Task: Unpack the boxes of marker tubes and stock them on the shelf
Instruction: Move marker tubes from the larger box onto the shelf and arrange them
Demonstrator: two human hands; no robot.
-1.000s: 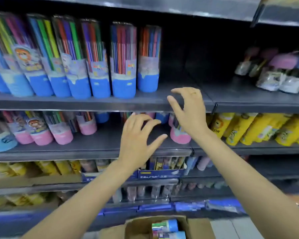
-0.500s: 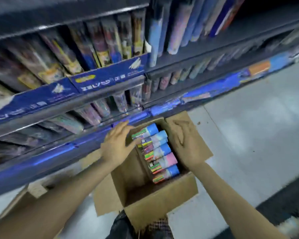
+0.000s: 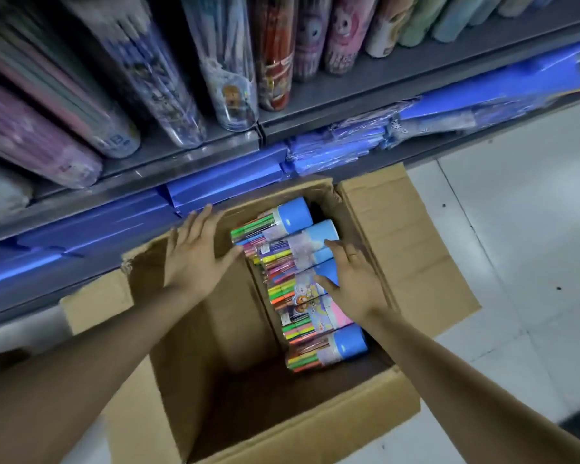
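Our left hand (image 3: 195, 252) lies flat with straight fingers on the inner wall of the open brown cardboard box (image 3: 275, 426). Our right hand (image 3: 352, 279), fingers straight, rests on the clear blue-capped marker tubes (image 3: 295, 262) lying along the box's right side, below the grey metal shelf (image 3: 349, 105).

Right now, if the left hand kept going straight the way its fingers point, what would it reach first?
The left hand lies flat, fingers aimed up and away toward the cardboard box's far wall. It would likely meet that wall, then the blue packs on the bottom shelf behind it. Depth is unclear.
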